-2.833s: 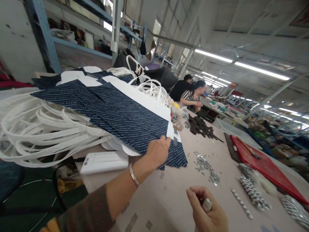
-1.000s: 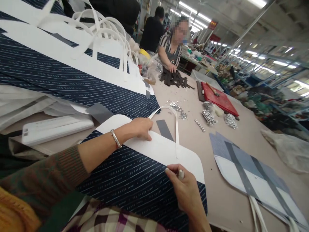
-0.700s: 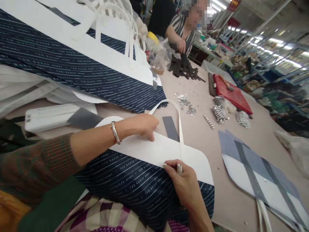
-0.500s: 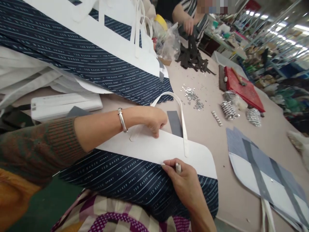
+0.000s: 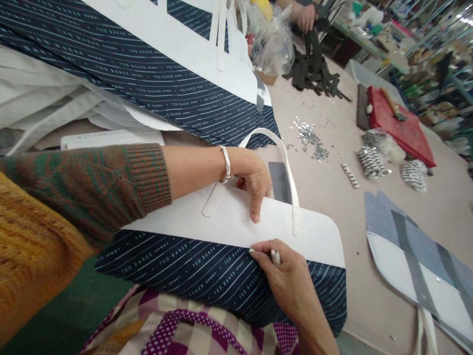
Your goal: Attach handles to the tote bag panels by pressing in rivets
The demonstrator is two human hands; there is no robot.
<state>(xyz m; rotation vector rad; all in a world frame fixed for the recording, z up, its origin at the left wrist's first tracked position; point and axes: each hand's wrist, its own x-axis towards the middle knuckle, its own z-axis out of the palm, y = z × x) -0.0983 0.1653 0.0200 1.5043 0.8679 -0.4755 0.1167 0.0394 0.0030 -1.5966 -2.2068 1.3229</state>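
Beige table (image 5: 328, 217): navy piece (image 5: 210, 264), silvery bits (image 5: 306, 134), dark strips (image 5: 312, 75), striped bundles (image 5: 370, 162), bluish panel (image 5: 431, 281).

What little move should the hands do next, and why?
Perhaps flatten the left hand onto the smooth white panel to steady it: that hand is arched, while the right hand, holding a small white stick, is at the panel's border with navy, white-striped fabric.

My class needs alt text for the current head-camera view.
A person's left hand touches the white band of a navy TED BAKER SPORT panel; the right hand, at the band's lower edge, holds a white stick.
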